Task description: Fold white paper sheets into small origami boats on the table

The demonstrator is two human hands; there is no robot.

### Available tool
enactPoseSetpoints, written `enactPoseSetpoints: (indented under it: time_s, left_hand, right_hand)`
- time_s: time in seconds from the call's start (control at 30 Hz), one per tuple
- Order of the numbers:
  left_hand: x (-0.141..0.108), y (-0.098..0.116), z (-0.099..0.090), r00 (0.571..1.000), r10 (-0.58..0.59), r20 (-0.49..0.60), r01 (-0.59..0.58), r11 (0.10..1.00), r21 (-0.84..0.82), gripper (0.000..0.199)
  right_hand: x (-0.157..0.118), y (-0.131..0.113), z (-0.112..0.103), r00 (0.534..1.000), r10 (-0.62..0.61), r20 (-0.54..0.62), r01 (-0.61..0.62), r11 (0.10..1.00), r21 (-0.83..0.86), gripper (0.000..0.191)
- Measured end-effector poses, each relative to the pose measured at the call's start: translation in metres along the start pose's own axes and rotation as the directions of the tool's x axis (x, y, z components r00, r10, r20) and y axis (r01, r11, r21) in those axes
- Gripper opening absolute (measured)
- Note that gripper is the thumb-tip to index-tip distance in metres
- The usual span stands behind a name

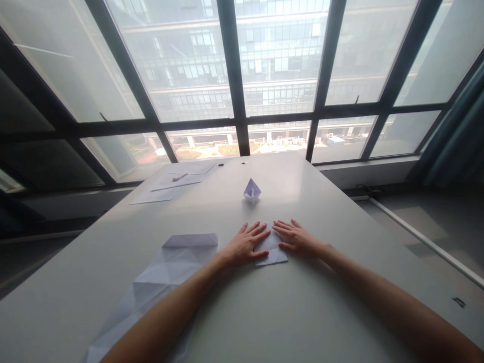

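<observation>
A small folded sheet of white paper (pixel 273 256) lies on the white table (pixel 302 312). Across its left side rests my left hand (pixel 248 243), fingers stretched out and flat. My right hand (pixel 297 239) lies on its right edge, with the fingers extended too. Neither hand grips anything, and both cover parts of the paper. Just beyond the hands stands a folded paper shape (pixel 252 191) with a pointed top. Under and beside my left forearm is a large creased sheet of paper (pixel 159 275), its near part partly hidden by the arm.
Flat white sheets (pixel 166 184) lie at the far left of the table, with a small white object (pixel 179 177) on them. Two dark round holes are near the far edge. Behind the table are tall windows (pixel 280 60), and a curtain (pixel 446 136) hangs at the right.
</observation>
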State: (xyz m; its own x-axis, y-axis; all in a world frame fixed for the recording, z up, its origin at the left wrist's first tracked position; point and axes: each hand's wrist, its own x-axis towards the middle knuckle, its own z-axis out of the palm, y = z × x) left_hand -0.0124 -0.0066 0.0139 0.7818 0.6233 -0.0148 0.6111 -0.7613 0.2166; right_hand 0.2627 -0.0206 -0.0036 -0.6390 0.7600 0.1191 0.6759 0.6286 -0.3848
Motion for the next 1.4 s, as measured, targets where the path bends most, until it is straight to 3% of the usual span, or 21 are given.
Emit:
enactPoseSetpoints:
  time_s: [0.5, 0.7, 1.4]
  left_hand:
    - [0.0009, 0.0000, 0.0013, 1.000, -0.013, -0.011, 0.012, 1.000, -0.023, 0.077]
    - [-0.0001, 0.0001, 0.0034, 0.996, -0.062, -0.066, 0.061, 0.998, -0.009, 0.081]
    - [0.0008, -0.0012, 0.0053, 0.995, -0.092, -0.047, 0.091, 0.995, -0.028, 0.081]
  right_hand:
    - [0.0007, 0.0006, -0.0001, 1.000, 0.005, 0.000, -0.005, 1.000, 0.016, 0.064]
    - [0.0006, 0.0004, 0.0004, 1.000, 0.006, -0.004, -0.006, 1.000, 0.012, 0.064]
    - [0.0000, 0.0001, -0.0003, 1.000, 0.006, -0.003, -0.006, 1.000, 0.010, 0.064]
